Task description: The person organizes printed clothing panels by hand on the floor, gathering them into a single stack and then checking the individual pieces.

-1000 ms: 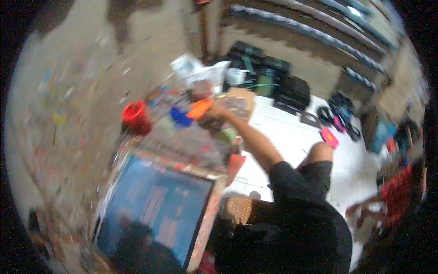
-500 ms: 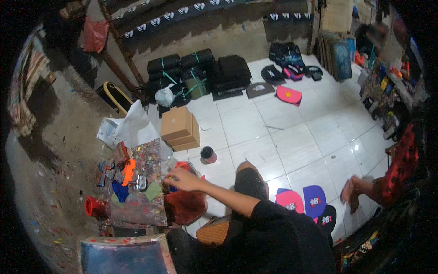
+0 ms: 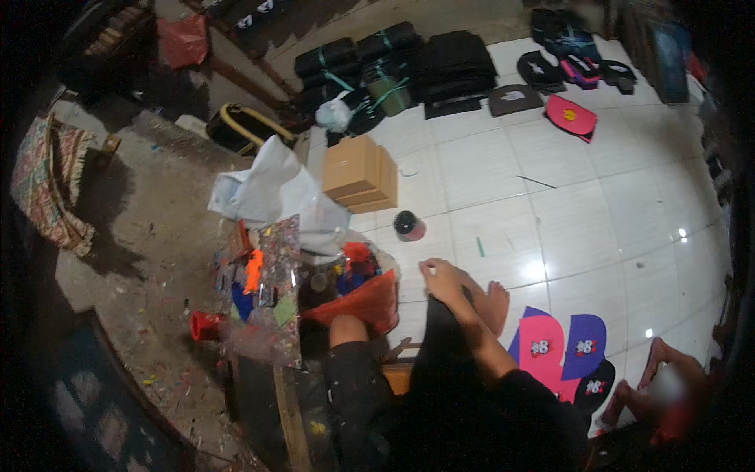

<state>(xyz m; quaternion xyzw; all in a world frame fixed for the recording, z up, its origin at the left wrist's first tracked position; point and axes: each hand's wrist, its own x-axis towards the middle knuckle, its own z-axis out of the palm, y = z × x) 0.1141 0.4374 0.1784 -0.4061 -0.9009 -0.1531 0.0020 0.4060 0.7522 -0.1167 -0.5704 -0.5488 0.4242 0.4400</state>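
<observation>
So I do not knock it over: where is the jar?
In the head view, the jar stands on the floor, slightly right of centre, between the boxes and the right hand.

Workshop, I'd say: paint-spattered bench (image 3: 281,236), printed cutouts (image 3: 541,329) on white tiles (image 3: 472,177), tied black rolls (image 3: 385,42) stacked by the wall (image 3: 472,17).

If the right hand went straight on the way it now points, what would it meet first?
Probably the dark-topped jar on the tiled floor, though the right hand might pass above it; depth is unclear.
</observation>
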